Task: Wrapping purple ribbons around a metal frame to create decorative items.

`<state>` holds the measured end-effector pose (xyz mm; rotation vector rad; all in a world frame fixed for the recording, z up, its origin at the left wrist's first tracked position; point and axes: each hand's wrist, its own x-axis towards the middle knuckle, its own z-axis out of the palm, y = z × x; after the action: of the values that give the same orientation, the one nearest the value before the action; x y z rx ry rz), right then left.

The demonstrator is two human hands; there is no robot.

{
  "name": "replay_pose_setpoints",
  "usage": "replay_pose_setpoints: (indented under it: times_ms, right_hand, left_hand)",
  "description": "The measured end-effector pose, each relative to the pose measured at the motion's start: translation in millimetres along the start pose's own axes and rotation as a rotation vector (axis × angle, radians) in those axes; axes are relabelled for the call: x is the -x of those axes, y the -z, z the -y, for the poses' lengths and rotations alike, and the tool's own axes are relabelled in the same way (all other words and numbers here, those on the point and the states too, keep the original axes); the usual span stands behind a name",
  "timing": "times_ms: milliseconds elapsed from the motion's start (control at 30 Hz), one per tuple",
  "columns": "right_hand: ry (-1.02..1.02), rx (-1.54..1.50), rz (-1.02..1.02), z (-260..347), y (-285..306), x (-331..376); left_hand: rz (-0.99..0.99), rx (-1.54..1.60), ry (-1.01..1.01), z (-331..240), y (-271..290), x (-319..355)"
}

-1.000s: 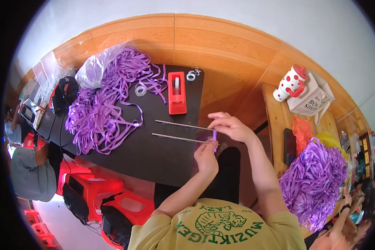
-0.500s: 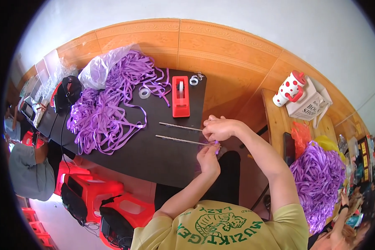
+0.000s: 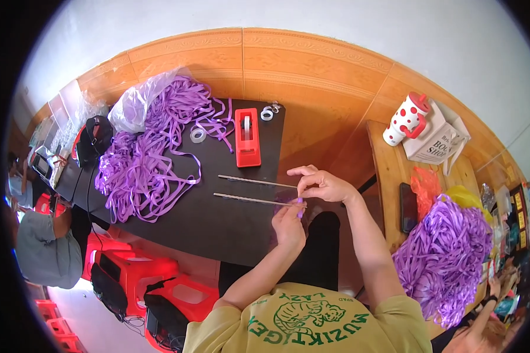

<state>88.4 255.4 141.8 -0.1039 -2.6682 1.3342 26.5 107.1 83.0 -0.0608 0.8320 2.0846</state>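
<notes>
Two thin metal rods, the far one (image 3: pixel 254 180) and the near one (image 3: pixel 247 200), lie side by side, reaching from over the dark table to my hands. My left hand (image 3: pixel 289 226) is closed in a pinch on a short piece of purple ribbon (image 3: pixel 300 209) by the end of the near rod. Just above it, my right hand (image 3: pixel 327 186) pinches at the ribbon's upper part, next to the far rod's end, with one finger stretched out to the left. Fingers partly hide the ribbon and both rod ends.
On the dark table (image 3: pixel 218 232) stand a red tape dispenser (image 3: pixel 248 154), tape rolls (image 3: pixel 198 135) and a heap of purple ribbon (image 3: pixel 138 170). A wooden bench (image 3: pixel 383 154) at right bears more ribbon (image 3: pixel 444 259), a phone (image 3: pixel 408 207) and a dotted tumbler (image 3: pixel 401 120). Red stools (image 3: pixel 188 291) stand lower left.
My right hand's fingers have opened out somewhat, one finger now pointing left, while its pinch stays near the ribbon. The left hand keeps its hold. The whole view has shifted slightly.
</notes>
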Motion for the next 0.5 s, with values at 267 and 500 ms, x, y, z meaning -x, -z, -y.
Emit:
replay_pose_setpoints:
  times_ms: [267,500]
  right_hand:
    - [-0.04,-0.617,-0.264,-40.4,-22.0,25.0]
    - [-0.024,-0.962,-0.651,-39.5,-56.5,22.5]
  left_hand:
    - [0.052,-0.026,-0.003,5.4,7.5,-3.5]
    - [0.033,-0.043,-0.007,4.2,8.4,-5.8]
